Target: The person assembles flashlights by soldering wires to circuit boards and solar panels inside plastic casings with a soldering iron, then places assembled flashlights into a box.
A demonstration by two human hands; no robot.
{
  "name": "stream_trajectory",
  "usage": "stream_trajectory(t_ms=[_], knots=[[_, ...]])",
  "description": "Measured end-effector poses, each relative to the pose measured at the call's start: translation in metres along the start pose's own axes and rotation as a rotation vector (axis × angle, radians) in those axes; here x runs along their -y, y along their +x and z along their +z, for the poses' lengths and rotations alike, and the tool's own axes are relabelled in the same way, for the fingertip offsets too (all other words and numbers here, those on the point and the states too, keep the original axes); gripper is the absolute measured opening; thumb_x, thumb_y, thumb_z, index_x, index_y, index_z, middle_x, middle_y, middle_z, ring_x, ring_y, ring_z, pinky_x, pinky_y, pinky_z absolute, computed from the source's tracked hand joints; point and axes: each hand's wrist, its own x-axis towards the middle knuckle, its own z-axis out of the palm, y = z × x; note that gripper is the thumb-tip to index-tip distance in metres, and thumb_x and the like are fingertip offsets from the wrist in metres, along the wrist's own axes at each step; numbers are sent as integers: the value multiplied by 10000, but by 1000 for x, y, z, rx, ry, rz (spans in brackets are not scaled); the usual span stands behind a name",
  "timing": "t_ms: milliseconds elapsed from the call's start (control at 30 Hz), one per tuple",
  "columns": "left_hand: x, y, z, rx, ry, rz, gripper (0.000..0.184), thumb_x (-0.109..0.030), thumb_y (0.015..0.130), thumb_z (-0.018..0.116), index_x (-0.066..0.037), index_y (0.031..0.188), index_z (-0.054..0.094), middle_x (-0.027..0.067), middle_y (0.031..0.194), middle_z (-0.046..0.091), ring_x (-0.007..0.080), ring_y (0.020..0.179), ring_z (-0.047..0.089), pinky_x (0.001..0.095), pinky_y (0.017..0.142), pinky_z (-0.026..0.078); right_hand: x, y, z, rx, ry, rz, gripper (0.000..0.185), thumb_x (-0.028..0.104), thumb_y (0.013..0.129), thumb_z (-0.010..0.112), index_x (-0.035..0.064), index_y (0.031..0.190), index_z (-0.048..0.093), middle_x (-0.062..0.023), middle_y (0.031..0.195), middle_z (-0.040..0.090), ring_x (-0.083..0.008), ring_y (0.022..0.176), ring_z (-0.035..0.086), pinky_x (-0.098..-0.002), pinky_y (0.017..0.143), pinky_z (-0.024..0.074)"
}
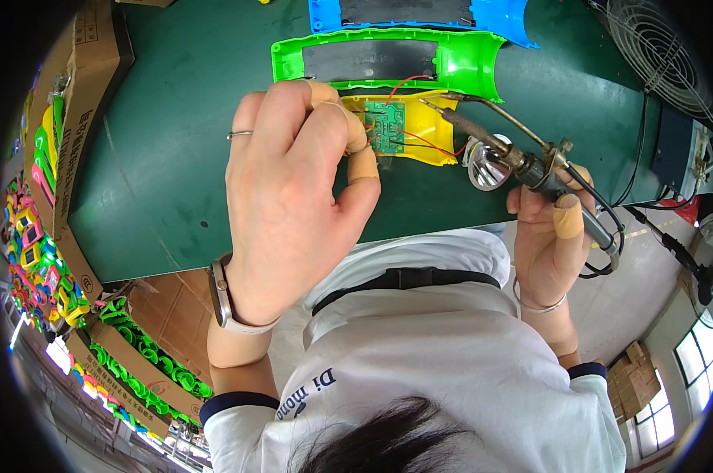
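My left hand (pixel 297 169), with tan covers on some fingertips, is closed in a pinch at the left side of a small green circuit board (pixel 386 128). What it pinches is hidden behind the fingers. The board sits over a yellow plastic shell (pixel 434 130), with red and black wires running from it. My right hand (pixel 553 229) is wrapped round a soldering iron (pixel 542 175) that has a thin metal feed tube clamped alongside. Its tip points left, over the shell's upper right edge. Below the tip lies a round silver lamp reflector (pixel 489 164), wired to the board.
Behind the yellow shell lie a green shell (pixel 467 65) and a blue shell (pixel 498 17), each with a black panel. A wire-guarded fan (pixel 660 55) and a dark box (pixel 679 154) with cables stand right. Cardboard boxes (pixel 89 118) and colourful plastic parts line the left.
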Motion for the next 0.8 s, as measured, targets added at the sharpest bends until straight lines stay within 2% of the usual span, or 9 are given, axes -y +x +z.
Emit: stream_trajectory(t_ms=[100, 200, 300, 400, 433, 533, 633, 767, 800], knots=[[4, 1, 0, -14, -19, 59, 175, 21, 623, 629, -44, 752, 528, 106, 865, 529, 275, 814, 498, 339, 710, 408, 2, 4, -2, -4, -1, -24, 297, 196, 839, 557, -18, 1030, 478, -89, 784, 539, -149, 669, 523, -272, 630, 425], [17, 2, 12, -170, -12, 165, 175, -39, 646, 660, -77, 754, 528, 60, 768, 523, 265, 666, 470, 340, 598, 404, 6, 9, -6, 18, 1, -40, 306, 210, 858, 531, -16, 1056, 474, -75, 807, 528, -142, 704, 521, -298, 660, 433], [14, 2, 12, -143, -20, 66, 177, -67, 673, 670, -81, 809, 558, 54, 774, 553, 253, 683, 508, 319, 601, 413, 7, 13, -12, 53, 16, -64, 299, 213, 864, 523, -5, 1064, 480, -63, 835, 523, -136, 716, 516, -316, 671, 434], [21, -2, -7, -120, -243, 57, 212, -68, 669, 675, -83, 862, 591, 47, 831, 584, 246, 760, 547, 303, 637, 432, 8, 15, -10, 66, 44, -75, 295, 217, 868, 518, 4, 1068, 482, -56, 840, 523, -134, 726, 514, -318, 683, 430], [34, -6, -16, -203, -143, 161, 242, -68, 658, 675, -92, 891, 615, 32, 881, 602, 228, 818, 564, 298, 668, 448, 9, 17, -12, 83, 45, -80, 295, 219, 870, 516, 5, 1069, 482, -56, 839, 523, -134, 729, 513, -317, 685, 428], [52, -19, -55, 15, 398, 557, 253, -71, 650, 626, -134, 895, 622, 12, 963, 590, 187, 892, 548, 310, 783, 449, 12, 19, -17, 112, 33, -99, 295, 226, 878, 502, 2, 1069, 479, -54, 819, 516, -131, 730, 498, -320, 687, 417], [44, -30, -55, 305, 499, 732, 255, -121, 679, 588, -140, 931, 613, 0, 1014, 574, 165, 950, 527, 310, 844, 436, 12, 24, -16, 99, -30, -109, 293, 222, 879, 497, -4, 1063, 478, -52, 810, 509, -131, 720, 487, -320, 684, 411], [49, -20, -37, 401, 444, 891, 160, -140, 710, 544, -116, 865, 578, 11, 942, 574, 176, 944, 532, 361, 851, 439, 12, 25, -6, 121, -8, -144, 309, 217, 871, 508, -13, 1074, 473, -55, 831, 505, -136, 710, 482, -309, 667, 408], [50, -17, -30, 317, 251, 776, 155, -90, 665, 592, -99, 817, 567, 19, 871, 558, 203, 887, 537, 363, 787, 444, 13, 23, -4, 104, 8, -145, 307, 208, 865, 517, -16, 1071, 477, -56, 835, 504, -138, 708, 484, -308, 663, 407]])
